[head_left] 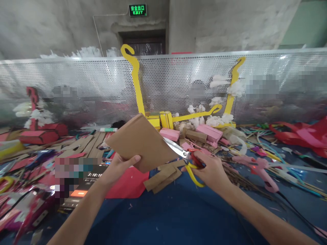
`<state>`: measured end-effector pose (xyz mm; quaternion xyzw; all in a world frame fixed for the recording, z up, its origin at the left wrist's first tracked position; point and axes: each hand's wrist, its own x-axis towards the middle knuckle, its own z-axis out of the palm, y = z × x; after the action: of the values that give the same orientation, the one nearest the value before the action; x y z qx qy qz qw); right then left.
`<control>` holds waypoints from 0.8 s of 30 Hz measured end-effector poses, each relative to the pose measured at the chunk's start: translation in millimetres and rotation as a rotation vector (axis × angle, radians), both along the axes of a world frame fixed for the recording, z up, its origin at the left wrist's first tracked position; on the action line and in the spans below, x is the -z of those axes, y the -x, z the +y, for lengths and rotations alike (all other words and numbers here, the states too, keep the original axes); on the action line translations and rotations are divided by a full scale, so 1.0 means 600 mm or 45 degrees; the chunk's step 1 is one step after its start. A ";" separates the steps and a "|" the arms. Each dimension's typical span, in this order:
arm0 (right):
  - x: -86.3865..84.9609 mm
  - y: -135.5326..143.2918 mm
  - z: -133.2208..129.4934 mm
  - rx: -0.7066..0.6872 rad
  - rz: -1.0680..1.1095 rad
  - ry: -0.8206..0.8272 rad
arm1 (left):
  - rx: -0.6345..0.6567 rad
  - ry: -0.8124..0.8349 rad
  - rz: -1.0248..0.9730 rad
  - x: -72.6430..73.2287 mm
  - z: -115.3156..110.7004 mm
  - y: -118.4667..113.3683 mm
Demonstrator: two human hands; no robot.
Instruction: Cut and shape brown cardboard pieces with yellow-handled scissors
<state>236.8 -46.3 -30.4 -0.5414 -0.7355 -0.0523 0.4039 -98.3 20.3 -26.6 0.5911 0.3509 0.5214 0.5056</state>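
Note:
My left hand [125, 165] grips a brown piece of cardboard [143, 143] by its lower left edge, thumb on the near face. The sheet is held tilted above the table. In my right hand [208, 166] is a pair of scissors [190, 156] with red and yellow handles, fingers wrapped around the loops. Its blades lie at the right edge of the cardboard; one blade shows in front, the other is partly hidden. Below the sheet lie a red paper piece [129, 183] and some brown cardboard strips [165, 177] on the blue tabletop [163, 217].
Yellow hooked cardboard shapes [136, 85] stand before a perforated metal screen [166, 75]. Pink boxes [209, 132] lie near them. At right rests a pink glue gun [260, 166] with a black cord. A phone [89, 180] and scraps crowd the left; red shapes [39, 136] sit behind.

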 end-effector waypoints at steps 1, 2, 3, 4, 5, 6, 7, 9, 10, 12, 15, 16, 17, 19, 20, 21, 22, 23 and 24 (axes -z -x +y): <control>-0.001 0.000 0.000 -0.003 0.016 0.017 | -0.003 0.006 -0.004 0.000 0.000 -0.001; -0.002 0.001 -0.001 -0.006 0.036 0.033 | -0.004 0.013 -0.006 0.000 -0.001 -0.001; -0.004 0.001 -0.002 -0.010 0.056 0.050 | -0.002 0.018 -0.007 -0.001 -0.002 -0.002; -0.006 0.002 -0.003 -0.014 0.076 0.073 | 0.001 0.021 -0.008 -0.001 -0.002 -0.002; -0.008 0.003 -0.004 -0.019 0.095 0.100 | 0.007 0.023 -0.012 -0.001 -0.003 -0.003; -0.009 0.004 -0.005 -0.027 0.116 0.126 | 0.012 0.023 -0.018 -0.002 -0.004 -0.003; -0.010 0.005 -0.006 -0.038 0.137 0.154 | 0.017 0.023 -0.027 -0.002 -0.004 -0.003; -0.012 0.008 -0.007 -0.063 0.177 0.196 | 0.024 0.018 -0.045 -0.001 -0.003 -0.004; -0.013 0.009 -0.007 -0.071 0.192 0.211 | 0.028 0.017 -0.050 0.000 -0.002 -0.004; -0.013 0.013 -0.008 -0.071 0.192 0.237 | 0.032 0.017 -0.047 0.003 0.000 -0.003; -0.013 0.017 -0.008 -0.075 0.126 0.242 | 0.037 0.028 -0.004 0.005 0.000 -0.004; -0.013 0.018 -0.009 -0.093 0.097 0.233 | 0.038 0.033 0.012 0.005 -0.002 -0.005; -0.012 0.019 -0.009 -0.115 0.074 0.223 | 0.037 0.035 0.027 0.004 -0.004 -0.007; -0.012 0.021 -0.012 -0.158 0.043 0.214 | 0.036 0.041 0.054 0.001 -0.009 -0.011; -0.012 0.022 -0.013 -0.177 0.037 0.220 | 0.043 0.045 0.066 0.000 -0.012 -0.013; -0.012 0.023 -0.015 -0.194 0.037 0.235 | 0.062 0.051 0.078 -0.001 -0.014 -0.015; -0.011 0.024 -0.016 -0.210 0.042 0.256 | 0.088 0.061 0.087 -0.001 -0.015 -0.016; -0.011 0.024 -0.017 -0.221 0.052 0.283 | 0.117 0.073 0.092 -0.001 -0.016 -0.017; -0.010 0.024 -0.018 -0.233 0.064 0.315 | 0.147 0.089 0.094 0.001 -0.016 -0.017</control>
<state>222.2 -56.9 -24.4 -0.5189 -0.7723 0.0891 0.3555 -88.1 11.0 -27.1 0.6110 0.3526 0.4568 0.5419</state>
